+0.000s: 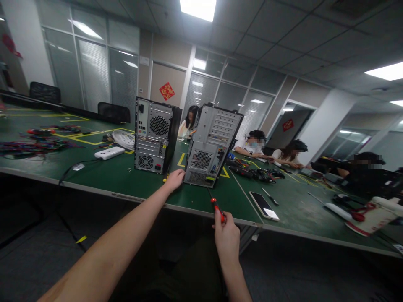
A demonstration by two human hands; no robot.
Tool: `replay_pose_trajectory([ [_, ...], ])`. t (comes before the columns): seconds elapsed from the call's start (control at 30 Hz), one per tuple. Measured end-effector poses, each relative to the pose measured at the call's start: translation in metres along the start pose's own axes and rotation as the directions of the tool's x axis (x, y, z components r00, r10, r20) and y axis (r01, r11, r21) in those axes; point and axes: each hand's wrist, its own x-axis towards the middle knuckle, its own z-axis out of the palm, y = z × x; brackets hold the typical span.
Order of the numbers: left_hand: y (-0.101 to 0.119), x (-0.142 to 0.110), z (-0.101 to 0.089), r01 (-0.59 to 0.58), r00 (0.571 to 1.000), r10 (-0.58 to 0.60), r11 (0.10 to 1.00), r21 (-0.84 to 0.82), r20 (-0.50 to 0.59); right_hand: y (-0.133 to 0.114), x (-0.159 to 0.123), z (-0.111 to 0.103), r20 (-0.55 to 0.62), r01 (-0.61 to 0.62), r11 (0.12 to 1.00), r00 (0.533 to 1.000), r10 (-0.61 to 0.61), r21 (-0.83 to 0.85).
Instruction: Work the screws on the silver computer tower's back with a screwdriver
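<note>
Two desktop computer towers stand upright on the green table, their rear panels facing me. The right computer tower (201, 147) is tilted in the view, with ports, slots and a mesh grille showing. My left hand (175, 180) is closed at its lower left edge and seems to grip it; the fingertips are partly hidden. In my right hand (226, 228) is a red and black screwdriver (217, 209), the fingers wrapped round its handle. The shaft points up at the tower's bottom edge; whether the tip touches cannot be told. Left of my left hand stands the black computer tower (151, 142).
On the left lie cable bundles (34, 144), a white power bank-like device (109, 153) and a white plastic basket (123, 138). To the right are a phone (263, 205), a pen-like tool (270, 196), black cables (258, 173) and a cream bag (373, 216). Several people sit across the table.
</note>
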Motion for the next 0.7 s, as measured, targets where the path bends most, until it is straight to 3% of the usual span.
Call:
replay_pose_trajectory([
  [0.2,0.0,-0.001,-0.001,0.001,1.0,-0.001,1.0,-0.022,0.014,0.005,-0.002,0.0,-0.051,0.144,0.985,0.987,-0.15,-0.099],
  [0.43,0.004,-0.002,-0.001,-0.014,1.0,0.014,1.0,0.011,-0.005,0.014,0.001,0.003,-0.122,0.319,0.936,0.933,-0.337,-0.15],
  [0.57,0.004,-0.002,0.0,-0.007,1.0,0.007,1.0,0.0,-0.003,0.014,0.002,0.003,-0.127,0.298,0.949,0.943,-0.309,-0.1],
  [0.7,0.002,-0.001,0.0,0.001,1.0,-0.001,1.0,-0.019,0.002,0.007,0.002,0.001,-0.07,0.149,0.988,0.986,-0.151,-0.027],
])
